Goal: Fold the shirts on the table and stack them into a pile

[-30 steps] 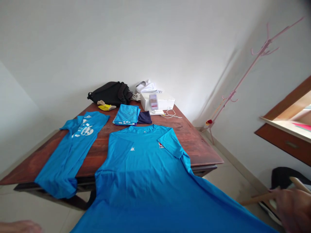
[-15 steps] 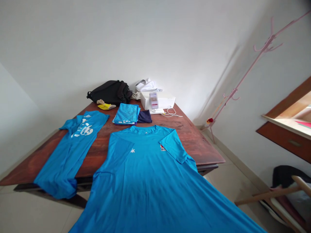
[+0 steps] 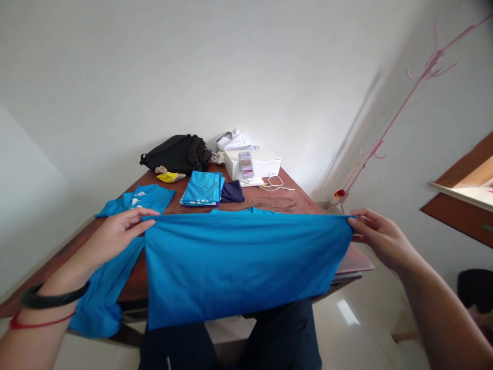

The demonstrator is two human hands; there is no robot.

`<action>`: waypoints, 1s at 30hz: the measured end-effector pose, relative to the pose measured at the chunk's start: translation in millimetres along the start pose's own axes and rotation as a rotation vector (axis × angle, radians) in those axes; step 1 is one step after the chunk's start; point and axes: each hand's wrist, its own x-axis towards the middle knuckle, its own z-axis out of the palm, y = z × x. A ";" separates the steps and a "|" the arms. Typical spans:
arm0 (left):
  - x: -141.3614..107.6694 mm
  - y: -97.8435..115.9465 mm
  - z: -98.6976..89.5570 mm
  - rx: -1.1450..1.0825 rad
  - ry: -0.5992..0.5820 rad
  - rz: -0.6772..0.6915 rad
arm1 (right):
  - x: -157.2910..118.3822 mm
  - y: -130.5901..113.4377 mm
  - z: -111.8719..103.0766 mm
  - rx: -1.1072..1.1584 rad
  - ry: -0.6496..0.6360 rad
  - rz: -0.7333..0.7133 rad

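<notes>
A blue T-shirt [image 3: 246,257] stretches between my two hands, its hem pulled straight across and the lower body doubled up over the chest. My left hand [image 3: 129,226] pinches the hem's left corner. At the right corner, my right hand [image 3: 370,231] has the cloth between thumb and fingers. Only the collar shows beyond the raised hem; the chest logos are covered. To the left lies a second blue T-shirt [image 3: 98,293], folded lengthwise, partly behind my left forearm.
Folded blue clothes [image 3: 202,187] and a dark navy cloth [image 3: 232,191] sit on the wooden table [image 3: 308,201]. Behind are a black backpack [image 3: 173,153], a white box [image 3: 265,163] with a cable, and a yellow item [image 3: 167,178]. A pink coat rack [image 3: 404,105] leans at right.
Both hands have come into view holding the hem. The shirt's lower part has been lifted and brought forward over its chest, and my dark trousers now show below.
</notes>
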 end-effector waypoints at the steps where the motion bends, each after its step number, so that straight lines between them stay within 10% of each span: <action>1: 20.2 -2.8 7.9 -0.059 -0.071 -0.008 | 18.6 7.1 12.2 -0.018 0.019 -0.012; 6: 91.8 -36.2 48.8 -0.076 -0.187 -0.030 | 109.7 54.2 69.7 -0.363 0.195 -0.096; 12: 120.7 -90.7 85.1 0.035 -0.235 -0.048 | 175.9 105.2 115.3 -0.713 0.207 -0.023; 20: 110.3 -120.2 82.5 0.009 -0.317 -0.075 | 178.9 161.2 115.6 -0.678 0.199 -0.115; 30: 109.0 -121.3 86.9 0.151 -0.250 -0.044 | 175.0 160.5 112.0 -0.573 0.218 -0.159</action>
